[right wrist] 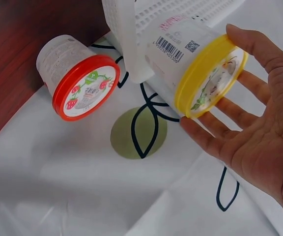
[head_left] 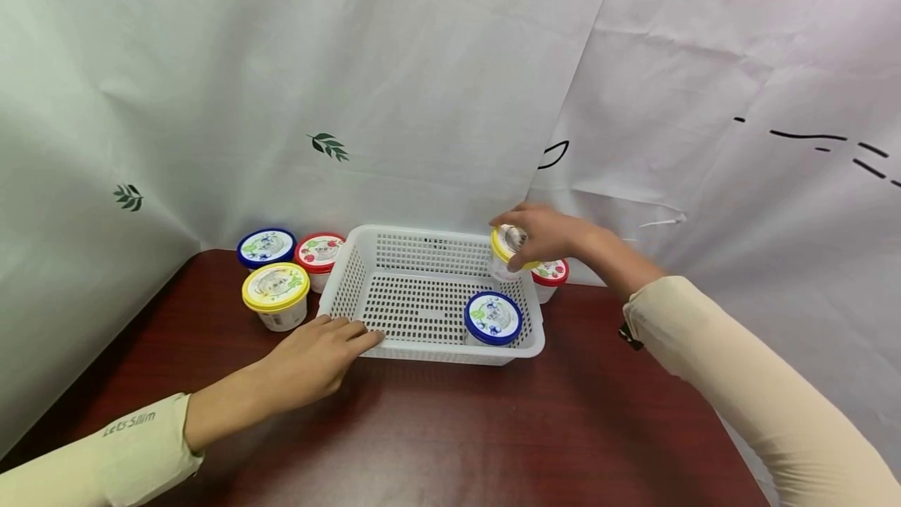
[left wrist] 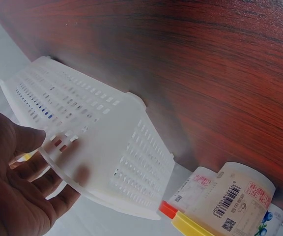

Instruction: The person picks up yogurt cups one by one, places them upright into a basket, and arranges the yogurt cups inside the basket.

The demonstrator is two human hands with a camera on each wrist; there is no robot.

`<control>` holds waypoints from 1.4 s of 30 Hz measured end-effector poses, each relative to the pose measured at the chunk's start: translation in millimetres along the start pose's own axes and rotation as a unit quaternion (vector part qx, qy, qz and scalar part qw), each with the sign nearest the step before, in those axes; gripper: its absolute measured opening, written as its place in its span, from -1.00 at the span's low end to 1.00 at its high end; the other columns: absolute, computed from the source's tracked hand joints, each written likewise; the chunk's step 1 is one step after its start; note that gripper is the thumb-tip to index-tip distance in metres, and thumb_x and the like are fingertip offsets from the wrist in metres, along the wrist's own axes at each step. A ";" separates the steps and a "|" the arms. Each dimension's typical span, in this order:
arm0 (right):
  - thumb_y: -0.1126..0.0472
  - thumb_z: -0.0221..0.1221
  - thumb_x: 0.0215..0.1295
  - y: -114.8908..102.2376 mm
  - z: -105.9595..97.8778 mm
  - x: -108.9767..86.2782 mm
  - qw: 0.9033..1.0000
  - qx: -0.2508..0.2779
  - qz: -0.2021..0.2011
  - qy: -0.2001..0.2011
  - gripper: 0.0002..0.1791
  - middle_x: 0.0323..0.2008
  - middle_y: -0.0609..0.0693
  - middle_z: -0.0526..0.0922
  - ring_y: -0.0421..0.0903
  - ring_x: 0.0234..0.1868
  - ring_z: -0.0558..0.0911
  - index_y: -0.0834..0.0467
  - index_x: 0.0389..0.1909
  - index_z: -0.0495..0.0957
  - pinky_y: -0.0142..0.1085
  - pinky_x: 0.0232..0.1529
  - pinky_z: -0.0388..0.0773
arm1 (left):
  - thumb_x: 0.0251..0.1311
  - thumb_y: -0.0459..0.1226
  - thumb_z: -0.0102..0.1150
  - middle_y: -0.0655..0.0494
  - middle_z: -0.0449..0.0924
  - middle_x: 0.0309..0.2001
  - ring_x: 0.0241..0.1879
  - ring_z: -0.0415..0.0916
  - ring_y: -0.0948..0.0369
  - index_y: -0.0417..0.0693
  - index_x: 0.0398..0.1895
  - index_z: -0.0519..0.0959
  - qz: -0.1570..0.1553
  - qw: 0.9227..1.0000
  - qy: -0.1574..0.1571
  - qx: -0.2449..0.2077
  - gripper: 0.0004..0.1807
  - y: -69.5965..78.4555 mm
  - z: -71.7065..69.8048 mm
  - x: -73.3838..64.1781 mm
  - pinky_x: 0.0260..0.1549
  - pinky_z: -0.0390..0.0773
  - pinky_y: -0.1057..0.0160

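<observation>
My left hand (head_left: 310, 362) grips the front left rim of a white plastic basket (head_left: 422, 350). In the left wrist view its thumb (left wrist: 29, 139) lies on the outer wall, with the fingers over the rim. At the basket's back right corner my right hand (head_left: 552, 239) holds a yellow-lidded tub (right wrist: 176, 54) by its lid, thumb and fingers spread around the edge. A blue-lidded tub (head_left: 493, 319) sits inside the basket's front right corner. Just outside the right wall stands a red-lidded tub (right wrist: 77, 73), partly hidden in the head view by the basket and held tub.
Left of the basket, three tubs stand close together: one blue-lidded (head_left: 266, 247), another red-lidded (head_left: 320, 253) and a second yellow-lidded (head_left: 276, 292). A white printed cloth (head_left: 436, 100) hangs behind the dark red wooden table (head_left: 450, 436).
</observation>
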State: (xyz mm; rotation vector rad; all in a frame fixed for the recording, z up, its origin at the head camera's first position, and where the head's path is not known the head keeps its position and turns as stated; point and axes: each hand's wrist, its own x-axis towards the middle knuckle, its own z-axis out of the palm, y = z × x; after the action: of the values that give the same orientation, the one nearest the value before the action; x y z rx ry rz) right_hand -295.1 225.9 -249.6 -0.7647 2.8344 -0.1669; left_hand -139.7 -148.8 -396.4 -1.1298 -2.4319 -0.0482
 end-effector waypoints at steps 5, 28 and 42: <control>0.03 0.56 0.24 -3.4 5.2 4.6 1.000 0.005 0.005 -0.006 -0.04 0.69 0.26 0.36 0.32 0.60 0.42 -0.05 0.69 0.46 0.31 0.52 0.53 | 0.06 -0.50 0.49 0.09 0.76 -0.09 -0.08 0.78 0.04 -0.01 0.22 0.71 -0.002 1.000 -0.002 -0.001 -0.41 -0.3 0.1 -0.3 -0.10 0.74 -0.01; -0.03 0.53 0.34 -3.0 32.4 24.8 0.999 0.023 0.020 -0.033 -0.03 0.72 0.29 0.30 0.36 0.72 0.33 -0.03 0.74 0.37 0.36 0.61 0.43 | 0.05 -0.50 0.50 0.09 0.76 -0.09 -0.08 0.78 0.04 -0.02 0.22 0.72 -0.002 1.000 -0.003 0.000 -0.41 -2.1 0.8 -2.8 -0.10 0.74 -0.01; -0.09 0.50 0.39 -1.2 46.1 26.7 0.999 0.014 0.025 -0.042 -0.05 0.74 0.30 0.27 0.38 0.74 0.32 -0.05 0.75 0.36 0.39 0.61 0.41 | 0.09 -0.49 0.49 0.07 0.76 -0.06 -0.06 0.78 0.03 -0.02 0.24 0.72 -0.005 1.000 -0.012 -0.003 -0.42 -0.8 -1.2 -0.5 -0.07 0.74 -0.02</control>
State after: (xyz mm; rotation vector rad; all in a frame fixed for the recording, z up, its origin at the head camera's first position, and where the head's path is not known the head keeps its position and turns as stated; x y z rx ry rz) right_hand -307.0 208.7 -298.6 -0.6791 2.7626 -0.1627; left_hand -139.6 -150.0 -395.4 -1.1274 -2.4604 -0.0443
